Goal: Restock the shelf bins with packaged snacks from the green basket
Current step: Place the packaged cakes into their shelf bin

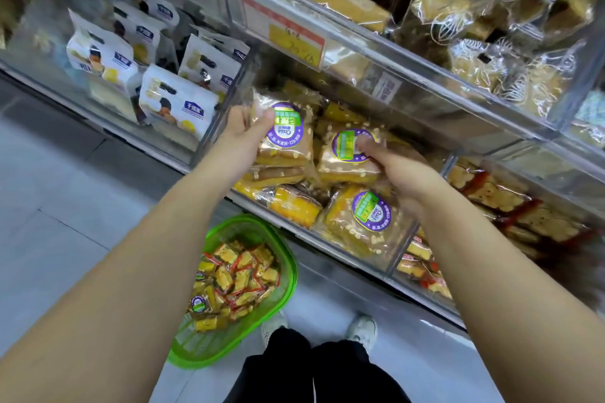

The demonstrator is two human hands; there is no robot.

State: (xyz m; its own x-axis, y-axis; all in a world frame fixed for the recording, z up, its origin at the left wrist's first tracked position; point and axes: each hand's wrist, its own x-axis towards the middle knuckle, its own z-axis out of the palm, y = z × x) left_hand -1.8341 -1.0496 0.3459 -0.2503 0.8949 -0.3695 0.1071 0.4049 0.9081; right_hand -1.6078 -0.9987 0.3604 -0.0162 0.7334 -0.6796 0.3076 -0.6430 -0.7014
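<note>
Cake packets being set into the shelf bin [386, 267]

One soft, light, crinkly packet [284, 134] is pinched by the left hand [244, 127]; another [348, 154] is gripped by the right hand [396, 173]. Edges are best held; green basket [288, 258] lies near.

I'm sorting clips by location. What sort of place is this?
Most likely a snack aisle in a shop: clear shelf bins full of wrapped cakes, a price tag, and a green basket on the floor.
</note>
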